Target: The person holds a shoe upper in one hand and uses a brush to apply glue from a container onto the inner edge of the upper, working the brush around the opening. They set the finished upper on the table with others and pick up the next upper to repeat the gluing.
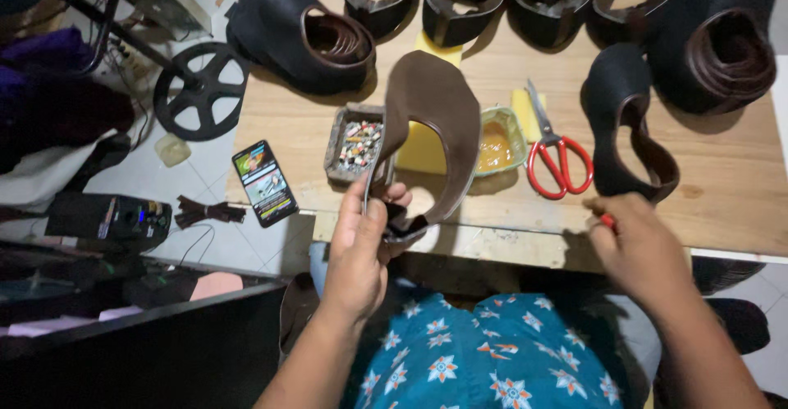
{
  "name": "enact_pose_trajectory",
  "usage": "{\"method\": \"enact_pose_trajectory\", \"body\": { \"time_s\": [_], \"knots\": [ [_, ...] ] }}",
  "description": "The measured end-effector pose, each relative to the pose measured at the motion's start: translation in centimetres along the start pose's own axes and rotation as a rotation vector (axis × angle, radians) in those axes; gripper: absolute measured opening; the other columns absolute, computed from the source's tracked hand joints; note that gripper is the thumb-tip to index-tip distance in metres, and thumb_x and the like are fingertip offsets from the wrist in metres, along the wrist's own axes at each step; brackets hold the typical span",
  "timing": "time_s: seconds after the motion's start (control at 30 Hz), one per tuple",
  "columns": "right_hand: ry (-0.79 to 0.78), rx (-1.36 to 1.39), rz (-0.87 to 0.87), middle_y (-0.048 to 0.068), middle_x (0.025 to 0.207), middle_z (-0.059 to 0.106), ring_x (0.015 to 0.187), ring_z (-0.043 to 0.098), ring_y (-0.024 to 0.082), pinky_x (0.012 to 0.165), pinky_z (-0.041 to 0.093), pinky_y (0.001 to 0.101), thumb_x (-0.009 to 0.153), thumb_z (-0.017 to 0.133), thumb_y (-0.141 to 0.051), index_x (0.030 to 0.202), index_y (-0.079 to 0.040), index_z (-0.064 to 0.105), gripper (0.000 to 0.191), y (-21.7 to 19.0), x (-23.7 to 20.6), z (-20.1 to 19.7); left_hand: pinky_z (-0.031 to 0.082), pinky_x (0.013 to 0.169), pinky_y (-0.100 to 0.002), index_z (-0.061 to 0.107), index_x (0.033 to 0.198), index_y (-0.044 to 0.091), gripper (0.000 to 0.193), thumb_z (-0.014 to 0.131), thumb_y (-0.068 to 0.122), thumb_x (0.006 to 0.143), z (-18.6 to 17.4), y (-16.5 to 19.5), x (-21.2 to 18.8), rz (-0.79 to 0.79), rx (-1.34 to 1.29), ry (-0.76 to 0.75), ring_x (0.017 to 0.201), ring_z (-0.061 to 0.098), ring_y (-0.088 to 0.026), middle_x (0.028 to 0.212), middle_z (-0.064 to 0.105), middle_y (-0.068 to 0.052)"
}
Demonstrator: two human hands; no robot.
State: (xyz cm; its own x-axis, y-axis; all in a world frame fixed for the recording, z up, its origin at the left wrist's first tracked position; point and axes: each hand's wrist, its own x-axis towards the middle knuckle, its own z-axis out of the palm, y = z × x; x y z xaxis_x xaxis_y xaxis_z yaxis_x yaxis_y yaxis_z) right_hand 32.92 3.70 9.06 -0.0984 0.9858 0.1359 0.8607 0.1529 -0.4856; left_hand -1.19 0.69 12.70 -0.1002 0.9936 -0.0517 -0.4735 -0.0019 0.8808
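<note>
My left hand (359,245) holds up a curved brown leather shoe upper (435,122) by its lower end, just in front of the wooden table's edge (509,245). My right hand (636,249) is closed around a small red-tipped tool (607,221) near the table's front edge, to the right of the upper. Behind the upper sit a yellow sponge block (420,150) and a green dish of amber glue (497,142). Red-handled scissors (550,150) lie to the right of the dish.
A grey tray of small items (355,142) and a lit phone (264,182) lie at left. Several dark shoe uppers (628,122) and stacks (304,36) fill the table's back. A black wheel (201,89) and a dark device (107,216) rest on the floor at left.
</note>
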Motion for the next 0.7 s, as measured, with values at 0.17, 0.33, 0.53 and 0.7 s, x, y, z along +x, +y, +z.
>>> {"method": "enact_pose_trajectory", "body": {
  "time_s": [0.17, 0.33, 0.53, 0.7],
  "knots": [
    [-0.168, -0.099, 0.228, 0.019, 0.114, 0.065, 0.099, 0.067, 0.04, 0.084, 0.053, 0.0475, 0.084, 0.074, -0.031, 0.119, -0.005, 0.069, 0.043, 4.2, 0.2, 2.1, 0.059, 0.091, -0.048, 0.046, 0.143, 0.014, 0.044, 0.053, 0.031, 0.103, 1.6, 0.0, 5.7, -0.051, -0.157, 0.053, 0.11, 0.062, -0.02, 0.123, 0.06, -0.006],
    [-0.17, -0.106, 0.283, 0.02, 0.118, 0.06, 0.1, 0.066, 0.04, 0.084, 0.054, 0.0481, 0.083, 0.073, -0.034, 0.123, -0.006, 0.062, 0.05, 5.5, 0.2, 3.7, 0.058, 0.094, -0.05, 0.05, 0.132, 0.01, 0.033, 0.057, 0.029, 0.106, 1.8, 0.7, 15.1, 0.024, -0.249, 0.015, 0.113, 0.062, -0.021, 0.121, 0.06, -0.007],
    [-0.126, -0.083, 0.28, 0.019, 0.118, 0.057, 0.1, 0.064, 0.04, 0.081, 0.054, 0.0489, 0.081, 0.072, -0.033, 0.122, -0.007, 0.057, 0.05, 6.0, 0.9, 4.8, 0.056, 0.099, -0.059, 0.051, 0.134, 0.007, 0.052, 0.063, 0.04, 0.097, 3.0, 1.6, 30.2, 0.042, -0.18, 0.046, 0.121, 0.063, -0.03, 0.134, 0.061, -0.013],
    [-0.111, -0.061, 0.32, 0.017, 0.119, 0.059, 0.104, 0.066, 0.036, 0.086, 0.055, 0.0451, 0.079, 0.074, -0.033, 0.123, -0.01, 0.058, 0.053, 6.7, 1.6, 5.6, 0.044, 0.105, -0.067, 0.035, 0.152, 0.012, 0.08, 0.052, 0.062, 0.092, 3.8, 3.0, 40.6, -0.049, -0.253, 0.158, 0.133, 0.051, -0.044, 0.152, 0.045, -0.018]
  ]
}}
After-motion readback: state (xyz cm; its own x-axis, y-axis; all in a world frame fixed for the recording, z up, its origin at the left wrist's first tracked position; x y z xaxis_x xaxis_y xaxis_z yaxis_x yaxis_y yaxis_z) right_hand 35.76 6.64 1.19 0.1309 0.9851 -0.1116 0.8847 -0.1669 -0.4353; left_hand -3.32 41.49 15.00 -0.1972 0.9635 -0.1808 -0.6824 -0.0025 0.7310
